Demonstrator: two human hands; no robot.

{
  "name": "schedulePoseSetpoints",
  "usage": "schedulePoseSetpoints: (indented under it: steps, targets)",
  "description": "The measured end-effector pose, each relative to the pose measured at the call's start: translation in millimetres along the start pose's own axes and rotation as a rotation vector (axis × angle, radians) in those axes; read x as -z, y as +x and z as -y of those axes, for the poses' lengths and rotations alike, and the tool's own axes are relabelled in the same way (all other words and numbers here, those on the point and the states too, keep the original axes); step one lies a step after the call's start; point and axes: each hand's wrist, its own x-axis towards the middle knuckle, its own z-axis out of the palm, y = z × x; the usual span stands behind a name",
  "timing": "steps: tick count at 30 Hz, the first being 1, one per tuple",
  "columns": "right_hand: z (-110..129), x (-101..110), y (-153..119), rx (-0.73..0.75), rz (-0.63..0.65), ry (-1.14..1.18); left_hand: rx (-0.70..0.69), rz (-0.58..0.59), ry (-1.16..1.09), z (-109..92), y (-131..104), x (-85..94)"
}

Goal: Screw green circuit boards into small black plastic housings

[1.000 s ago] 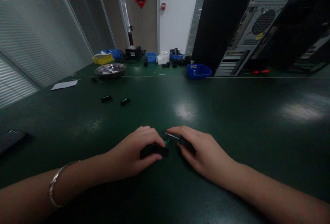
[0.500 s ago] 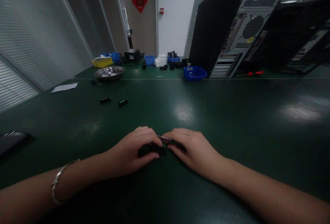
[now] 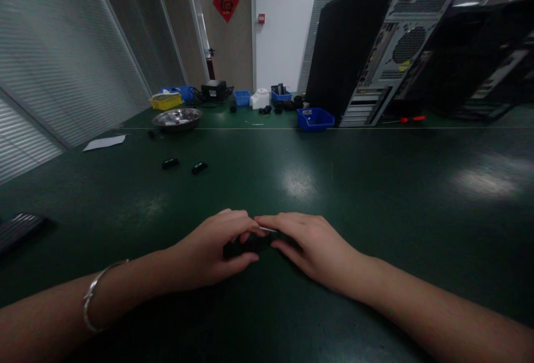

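My left hand (image 3: 211,249) and my right hand (image 3: 311,246) meet near the front of the dark green table (image 3: 375,212). Between them lies a small black part (image 3: 246,247), gripped by the fingers of both hands. A thin silvery piece (image 3: 267,230) shows at my right fingertips, on top of the black part. The hands cover most of the part. A metal bracelet (image 3: 94,302) sits on my left wrist.
Two small black parts (image 3: 171,163) (image 3: 199,167) lie further back on the left. A metal bowl (image 3: 177,118), blue bins (image 3: 315,118), a yellow bin (image 3: 166,101) and a red screwdriver (image 3: 404,119) stand at the back, with open computer cases (image 3: 392,45) at the right. A dark object (image 3: 19,226) lies at the left edge.
My hands have closed together over the black part; the gap between them, with a small green bit showing, is gone. The right fingers now overlap the left fingertips.
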Motion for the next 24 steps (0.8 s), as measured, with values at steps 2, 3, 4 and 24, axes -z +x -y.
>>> schedulePoseSetpoints:
  steps: [2,3,4,24]
  targets:
    - [0.0,0.8,-0.4,-0.017,-0.006,0.008,0.010,0.004,0.003,1.9,-1.0,-0.1]
    - [0.1,1.5,-0.5,-0.022,-0.005,0.013,0.010,0.007,-0.005,2.6,-1.5,0.2]
    - [0.4,2.3,-0.8,-0.025,-0.003,0.019,0.009,0.014,-0.017,3.1,-2.1,0.9]
    - [5.7,2.8,-1.2,-0.174,-0.024,0.119,-0.005,0.030,-0.229,8.2,-4.3,7.0]
